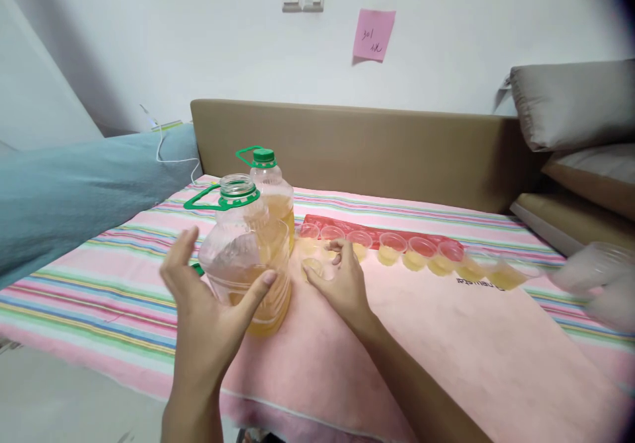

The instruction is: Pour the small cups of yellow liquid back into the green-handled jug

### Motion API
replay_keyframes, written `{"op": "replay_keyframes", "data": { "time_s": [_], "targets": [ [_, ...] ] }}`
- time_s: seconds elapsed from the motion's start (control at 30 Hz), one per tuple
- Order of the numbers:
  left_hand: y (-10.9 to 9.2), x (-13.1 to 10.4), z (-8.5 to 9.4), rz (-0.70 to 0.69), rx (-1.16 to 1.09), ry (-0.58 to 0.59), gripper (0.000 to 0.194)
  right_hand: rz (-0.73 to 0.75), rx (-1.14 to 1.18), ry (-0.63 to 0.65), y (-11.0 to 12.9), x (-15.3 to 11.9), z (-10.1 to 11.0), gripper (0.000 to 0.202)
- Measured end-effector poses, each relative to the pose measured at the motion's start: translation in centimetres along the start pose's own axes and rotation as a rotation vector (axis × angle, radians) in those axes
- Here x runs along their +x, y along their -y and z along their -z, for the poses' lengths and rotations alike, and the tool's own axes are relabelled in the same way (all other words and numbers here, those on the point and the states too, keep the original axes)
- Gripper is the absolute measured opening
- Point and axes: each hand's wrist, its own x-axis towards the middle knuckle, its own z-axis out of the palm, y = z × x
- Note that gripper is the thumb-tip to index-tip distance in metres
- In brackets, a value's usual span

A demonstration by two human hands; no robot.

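My left hand (211, 297) is spread beside a large clear jug (270, 311) of amber liquid. Its thumb crosses in front of the jug, and the fingers stand apart to the left. This jug is uncapped, with a green handle ring (239, 196) round its neck. Right of it, my right hand (347, 281) is curled, thumb and fingertips round a small clear plastic cup (313, 269) with some yellow liquid; the hand partly hides it. Just behind runs a row of similar cups (391, 250), each holding a little yellow liquid.
A second jug (280, 198) with a green cap stands behind the first. Under the cups lie a red strip (377, 229) and a pink cloth (421, 337). Stacked clear cups (595, 268) lie at the right, near cushions (575, 106). A brown headboard (347, 145) spans the back.
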Motion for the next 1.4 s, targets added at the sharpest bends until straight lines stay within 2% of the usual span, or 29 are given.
{"op": "replay_keyframes", "data": {
  "time_s": [0.1,0.17,0.2,0.27,0.33,0.4,0.47,0.5,0.53,0.6,0.73,0.8,0.93,1.17,1.3,1.4],
  "targets": [
    [-2.2,-0.1,-0.4,-0.257,-0.011,-0.417,0.074,-0.029,0.002,0.019,-0.2,-1.2,4.6,0.065],
    [-4.3,-0.5,-1.2,-0.320,-0.133,-0.518,0.049,-0.040,-0.023,0.041,-0.9,-2.2,8.6,0.067],
    [-5.4,-0.8,-1.9,-0.360,-0.197,-0.469,0.035,-0.051,-0.049,0.049,-1.4,-2.8,10.8,0.069],
    [-7.0,-1.4,-3.8,-0.370,-0.232,-0.222,0.024,-0.063,-0.107,0.085,-2.9,-4.1,15.0,0.071],
    [-7.8,-1.4,-6.0,-0.357,-0.158,0.083,0.033,-0.069,-0.172,0.048,-4.6,-5.3,18.8,0.073],
    [-8.0,-0.7,-8.2,-0.358,0.065,0.422,0.046,-0.064,-0.225,0.005,-6.3,-6.3,21.9,0.076],
    [-7.8,1.1,-10.4,-0.328,0.392,0.809,0.063,-0.053,-0.239,-0.047,-7.8,-7.0,24.2,0.077],
    [-7.7,2.2,-11.5,-0.329,0.465,0.918,0.071,-0.052,-0.232,-0.065,-8.4,-7.2,25.1,0.078],
    [-7.6,3.4,-12.5,-0.330,0.508,0.971,0.076,-0.054,-0.218,-0.078,-8.9,-7.4,25.8,0.078],
    [-7.4,5.9,-14.6,-0.309,0.599,1.038,0.077,-0.059,-0.181,-0.098,-9.9,-7.6,26.7,0.078],
    [-6.8,9.3,-18.4,-0.243,0.735,1.153,0.100,-0.084,-0.129,-0.130,-11.7,-7.7,27.2,0.080],
    [-6.4,10.1,-19.8,-0.220,0.778,1.194,0.104,-0.122,-0.114,-0.118,-12.3,-7.6,27.1,0.082],
    [-6.0,10.5,-21.6,-0.173,0.821,1.226,0.093,-0.215,-0.083,-0.076,-12.2,-7.6,27.2,0.084],
    [-6.0,10.0,-22.5,-0.100,0.829,1.205,0.081,-0.269,-0.080,-0.059,-11.1,-7.5,27.5,0.084],
    [-6.3,9.8,-21.6,-0.089,0.822,1.168,0.082,-0.279,-0.072,-0.047,-10.7,-7.2,27.7,0.083],
    [-7.2,9.9,-20.3,-0.092,0.789,1.136,0.085,-0.278,-0.071,-0.045,-10.4,-7.1,27.7,0.083]
  ]
}}
